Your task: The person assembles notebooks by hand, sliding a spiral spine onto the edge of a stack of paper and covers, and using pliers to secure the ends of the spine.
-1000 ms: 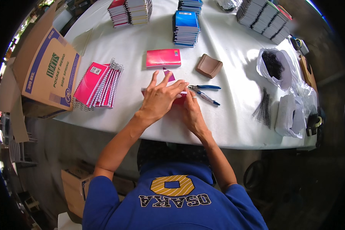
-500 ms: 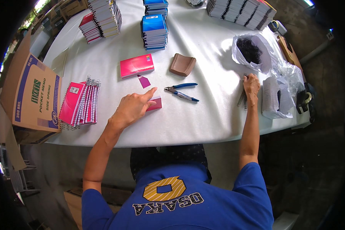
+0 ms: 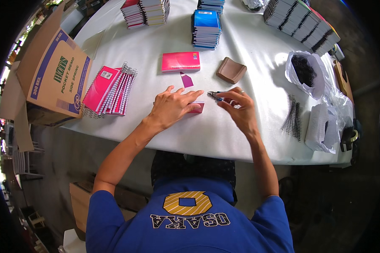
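My left hand [image 3: 169, 109] lies over a small dark-pink notebook [image 3: 197, 109], its thumb on the cover and its other fingers stretched out above. Most of that notebook is hidden under the hand. Just right of it, my right hand [image 3: 237, 105] is closed around blue-handled cutting pliers [image 3: 214, 96], jaws pointing left toward the notebook. The handles are mostly covered by the fingers. Beyond the hands lie a purple cut piece of card [image 3: 186, 80], a thick pink pad [image 3: 181, 62] and a brown curved block [image 3: 231, 70].
At left, spiral-bound pink notebooks [image 3: 110, 90] lie beside an open cardboard box [image 3: 57, 78]. Blue notebooks [image 3: 206, 31] are stacked at the back. To the right are loose black wire coils [image 3: 294, 120], a white bag [image 3: 320, 80] of coils and another white bag [image 3: 318, 133].
My right hand has left the black coils and come left to the pliers, gripping them. My left hand has stayed on the notebook. The whole view has shifted, moving the table things rightward.
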A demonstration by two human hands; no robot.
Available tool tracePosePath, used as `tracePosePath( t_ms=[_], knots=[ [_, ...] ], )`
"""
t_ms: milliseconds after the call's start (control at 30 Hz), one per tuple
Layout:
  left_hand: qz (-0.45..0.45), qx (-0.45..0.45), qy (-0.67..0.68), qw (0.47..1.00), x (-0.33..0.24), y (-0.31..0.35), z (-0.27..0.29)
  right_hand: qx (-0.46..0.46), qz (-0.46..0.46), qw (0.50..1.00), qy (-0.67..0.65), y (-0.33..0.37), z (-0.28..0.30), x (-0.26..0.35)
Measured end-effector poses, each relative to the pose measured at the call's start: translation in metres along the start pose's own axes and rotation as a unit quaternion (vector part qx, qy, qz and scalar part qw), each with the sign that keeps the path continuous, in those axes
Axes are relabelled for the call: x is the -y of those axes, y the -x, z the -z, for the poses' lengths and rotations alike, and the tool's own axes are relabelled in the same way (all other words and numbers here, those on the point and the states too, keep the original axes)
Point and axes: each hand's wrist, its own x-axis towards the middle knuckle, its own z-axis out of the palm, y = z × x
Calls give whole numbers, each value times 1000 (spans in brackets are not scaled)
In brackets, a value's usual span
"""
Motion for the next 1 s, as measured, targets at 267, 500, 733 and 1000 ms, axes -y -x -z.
tracePosePath(
  t_ms=[267,500,733,1000],
  knots=[
    [22,13,15,1000,-6,-3,7,107,-33,988,-108,-9,-11,-8],
    [39,37,-7,999,-8,-3,11,233,-44,971,-28,-19,-4,7],
    [17,71,76,994,-13,-12,12,167,100,967,161,-12,-5,17],
    [-1,72,83,994,-9,-8,10,239,68,948,198,-20,-6,14]
  ],
)
